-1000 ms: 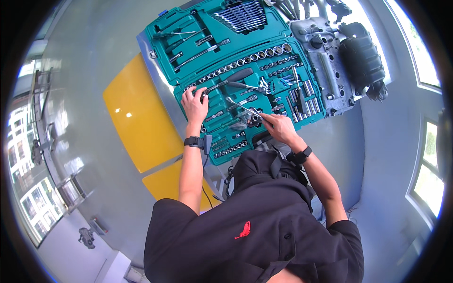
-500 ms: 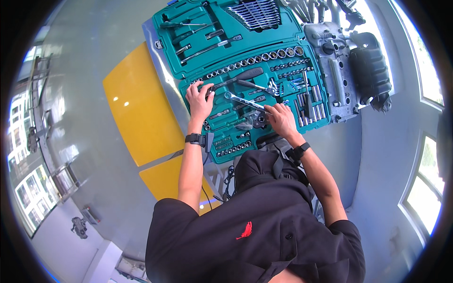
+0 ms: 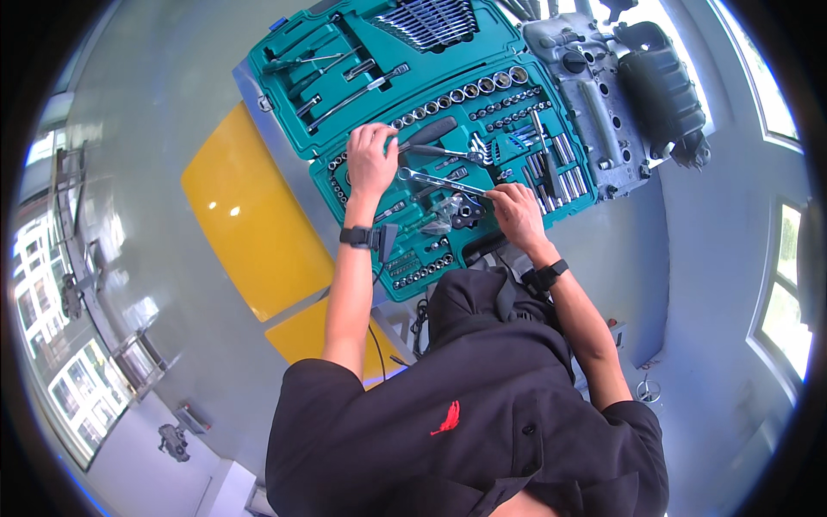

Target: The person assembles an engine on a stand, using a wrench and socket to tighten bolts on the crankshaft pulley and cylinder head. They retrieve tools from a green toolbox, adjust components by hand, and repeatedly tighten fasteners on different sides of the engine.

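Observation:
My right hand [image 3: 519, 214] grips the near end of a shiny combination wrench [image 3: 446, 183], whose ring end points left over the tool case. My left hand [image 3: 370, 162] is on the left end of the row of chrome sockets [image 3: 457, 100], its fingers curled downward; whatever lies under the fingertips is hidden. Beside it, a ratchet with a thick dark handle [image 3: 431, 131] rests slantwise across the case, and a second thinner ratchet [image 3: 444, 152] lies just nearer. The green tool case [image 3: 345, 129] is spread open beneath both hands.
In the lid sit a fan of wrenches [image 3: 428, 26] and a long extension bar [image 3: 357, 96]. A clear plastic bag [image 3: 441, 214] lies in the near part. To the right stands a metal engine cover [image 3: 599, 112] with a black ribbed part [image 3: 659, 95]. Yellow panels [image 3: 250, 215] are at left.
My left hand has moved away from me, from the ratchet's head onto the socket row, and its fingers have curled. My right hand still holds the wrench. The whole view has shifted slightly.

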Tool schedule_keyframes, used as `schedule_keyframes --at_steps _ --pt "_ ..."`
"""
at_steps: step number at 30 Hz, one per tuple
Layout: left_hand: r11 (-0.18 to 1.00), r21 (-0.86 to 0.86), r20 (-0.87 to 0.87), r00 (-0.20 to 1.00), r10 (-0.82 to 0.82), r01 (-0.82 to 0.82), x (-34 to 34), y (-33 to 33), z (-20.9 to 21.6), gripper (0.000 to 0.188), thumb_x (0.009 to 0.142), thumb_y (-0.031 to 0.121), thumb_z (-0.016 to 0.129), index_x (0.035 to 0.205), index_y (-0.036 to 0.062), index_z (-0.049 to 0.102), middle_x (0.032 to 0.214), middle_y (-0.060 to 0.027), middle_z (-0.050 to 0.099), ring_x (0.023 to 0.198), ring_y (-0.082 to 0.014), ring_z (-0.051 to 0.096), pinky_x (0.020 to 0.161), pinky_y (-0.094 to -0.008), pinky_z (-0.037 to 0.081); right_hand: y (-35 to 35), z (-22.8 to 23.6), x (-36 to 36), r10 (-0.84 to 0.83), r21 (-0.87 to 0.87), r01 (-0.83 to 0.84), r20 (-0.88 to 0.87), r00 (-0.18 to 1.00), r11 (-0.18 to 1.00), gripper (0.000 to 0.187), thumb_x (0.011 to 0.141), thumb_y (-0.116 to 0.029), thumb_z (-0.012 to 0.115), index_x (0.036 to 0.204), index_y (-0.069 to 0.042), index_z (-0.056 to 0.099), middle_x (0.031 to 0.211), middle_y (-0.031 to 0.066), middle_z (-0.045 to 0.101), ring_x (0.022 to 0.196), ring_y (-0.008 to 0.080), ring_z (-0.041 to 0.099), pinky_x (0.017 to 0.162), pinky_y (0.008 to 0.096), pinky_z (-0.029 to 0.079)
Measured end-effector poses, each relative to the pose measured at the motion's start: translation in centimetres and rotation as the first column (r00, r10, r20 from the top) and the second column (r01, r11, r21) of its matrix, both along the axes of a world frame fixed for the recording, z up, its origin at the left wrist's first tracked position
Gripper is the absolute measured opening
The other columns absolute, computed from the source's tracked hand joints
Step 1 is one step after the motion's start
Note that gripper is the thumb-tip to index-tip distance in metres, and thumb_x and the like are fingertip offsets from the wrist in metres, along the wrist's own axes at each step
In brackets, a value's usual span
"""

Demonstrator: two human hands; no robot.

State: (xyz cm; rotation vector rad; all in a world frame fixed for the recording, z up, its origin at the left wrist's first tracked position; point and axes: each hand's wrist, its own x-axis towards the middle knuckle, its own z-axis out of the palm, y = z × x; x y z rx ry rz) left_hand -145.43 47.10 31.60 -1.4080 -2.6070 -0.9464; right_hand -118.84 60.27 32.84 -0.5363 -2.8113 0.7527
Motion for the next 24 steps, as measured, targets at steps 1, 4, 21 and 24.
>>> schedule_keyframes --at_steps 1,4,21,24 --pt "0.999 0.021 -0.024 0.999 -0.024 0.025 -0.2 1.3 0.0 0.015 0.074 0.013 0.063 0.090 0.0110 0.062 0.100 -0.0035 0.056 0.099 -0.0240 0.048 0.083 -0.0374 0.039 0.1 0.1 0.4 -0.010 0.000 0.010 -0.008 1.000 1.000 0.024 0.073 -0.003 0.058 0.096 -0.009 0.059 0.095 0.0040 0.057 0.092 0.0226 0.052 0.080 0.0346 0.040" --pt "0.989 -0.101 -0.087 0.989 -0.120 0.111 -0.6 4.4 -0.1 0.018 0.075 0.017 0.063 0.092 0.0126 0.063 0.103 -0.0052 0.054 0.102 -0.0244 0.047 0.084 -0.0382 0.039 0.5 0.3 2.0 -0.107 -0.041 0.106 -0.028 0.994 0.994 0.021 0.073 -0.003 0.058 0.093 -0.007 0.059 0.095 0.0053 0.057 0.091 0.0243 0.052 0.079 0.0354 0.041" --pt "0.975 0.109 0.716 0.695 0.057 -0.193 0.0 4.0 0.4 0.017 0.088 0.017 0.049 0.088 0.0022 0.057 0.096 -0.0118 0.062 0.080 -0.0204 0.061 0.068 -0.0326 0.048 -0.8 0.2 8.3 -0.422 -0.228 0.404 -0.033 0.906 0.886 0.010 0.078 -0.005 0.056 0.086 -0.005 0.061 0.086 0.0090 0.058 0.085 0.0253 0.055 0.074 0.0342 0.044" --pt "0.805 0.347 0.898 -0.077 -0.433 -0.481 1.9 1.6 1.8 0.014 0.090 0.014 0.045 0.095 0.0046 0.054 0.097 -0.0134 0.062 0.085 -0.0232 0.062 0.073 -0.0338 0.051 -0.6 0.4 7.1 -0.402 -0.329 0.374 -0.019 0.916 0.867 0.010 0.079 -0.006 0.055 0.087 -0.004 0.061 0.084 0.0096 0.058 0.084 0.0258 0.055 0.073 0.0339 0.044"
